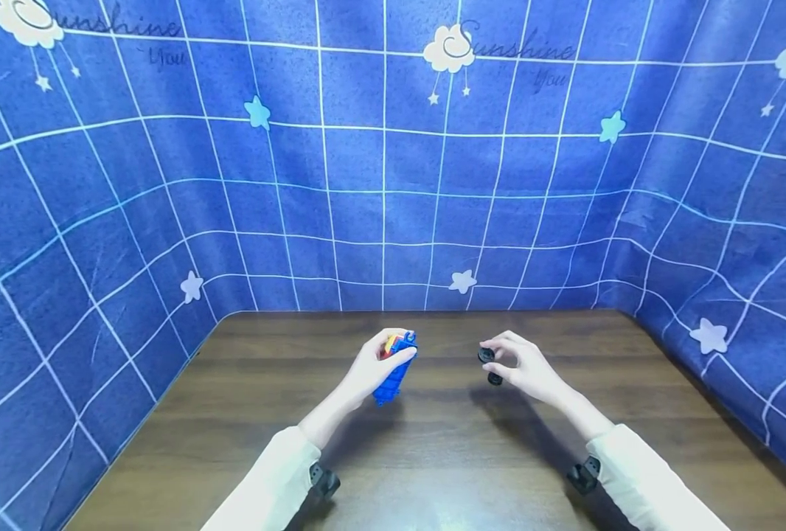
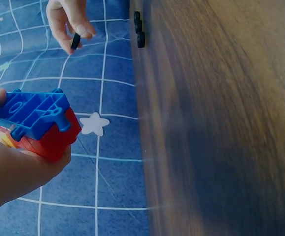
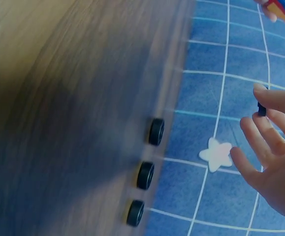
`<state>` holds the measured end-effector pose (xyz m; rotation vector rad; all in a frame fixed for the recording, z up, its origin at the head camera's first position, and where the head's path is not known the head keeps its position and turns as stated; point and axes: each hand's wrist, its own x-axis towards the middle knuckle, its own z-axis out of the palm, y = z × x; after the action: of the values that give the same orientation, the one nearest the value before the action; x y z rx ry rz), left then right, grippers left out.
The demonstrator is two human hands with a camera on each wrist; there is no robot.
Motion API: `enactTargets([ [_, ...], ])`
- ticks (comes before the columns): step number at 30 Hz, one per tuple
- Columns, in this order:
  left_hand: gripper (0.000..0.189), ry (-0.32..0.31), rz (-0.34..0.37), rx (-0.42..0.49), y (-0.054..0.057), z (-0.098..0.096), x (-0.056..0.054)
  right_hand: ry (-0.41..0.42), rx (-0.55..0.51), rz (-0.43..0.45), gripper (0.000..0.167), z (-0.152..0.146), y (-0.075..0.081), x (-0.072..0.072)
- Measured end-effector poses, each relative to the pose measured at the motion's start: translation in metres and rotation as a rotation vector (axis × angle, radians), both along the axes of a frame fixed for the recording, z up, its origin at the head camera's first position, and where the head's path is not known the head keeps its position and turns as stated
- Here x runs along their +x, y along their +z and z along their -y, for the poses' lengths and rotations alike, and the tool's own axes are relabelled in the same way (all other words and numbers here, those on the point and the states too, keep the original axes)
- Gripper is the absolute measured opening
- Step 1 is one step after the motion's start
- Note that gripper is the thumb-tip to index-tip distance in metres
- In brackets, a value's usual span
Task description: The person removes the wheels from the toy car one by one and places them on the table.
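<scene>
My left hand (image 1: 373,369) grips a toy vehicle body (image 2: 34,113) made of red, yellow and blue plastic. Its blue ribbed underside with round pegs faces up in the left wrist view, the red part below it. My right hand (image 1: 522,365) pinches a small black toy wheel (image 3: 262,109) between thumb and fingertips, apart from the vehicle body. On the table, three more black wheels (image 3: 145,175) stand in a row on their treads. From the head view the right hand mostly hides them, with one wheel (image 1: 495,378) showing below the fingers.
The brown wood-grain table (image 1: 446,435) lies under both hands. Blue cloth (image 1: 380,206) with white grid lines, stars and clouds hangs around its back and sides. A dark wrist camera (image 1: 324,481) sits on the left sleeve, another camera (image 1: 584,474) on the right.
</scene>
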<state>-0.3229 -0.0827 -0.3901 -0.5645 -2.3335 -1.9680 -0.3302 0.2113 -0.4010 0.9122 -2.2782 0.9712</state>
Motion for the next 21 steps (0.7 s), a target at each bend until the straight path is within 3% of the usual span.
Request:
enactTargets([
  [8, 0.033, 0.034, 0.024, -0.008, 0.004, 0.003, 0.000, -0.034, 0.022, 0.024, 0.032, -0.019, -0.005, -0.002],
  [15, 0.037, -0.028, 0.059, 0.018, 0.015, 0.004, 0.010, -0.069, 0.050, 0.005, 0.033, -0.028, -0.009, -0.002],
  [18, 0.039, -0.036, 0.047, -0.004, 0.015, 0.005, 0.008, -0.080, 0.059, 0.003, 0.033, -0.032, -0.009, -0.003],
  [21, 0.042, -0.052, 0.046, -0.030, 0.008, 0.007, 0.000, -0.089, 0.061, 0.002, 0.033, -0.037, -0.008, -0.005],
])
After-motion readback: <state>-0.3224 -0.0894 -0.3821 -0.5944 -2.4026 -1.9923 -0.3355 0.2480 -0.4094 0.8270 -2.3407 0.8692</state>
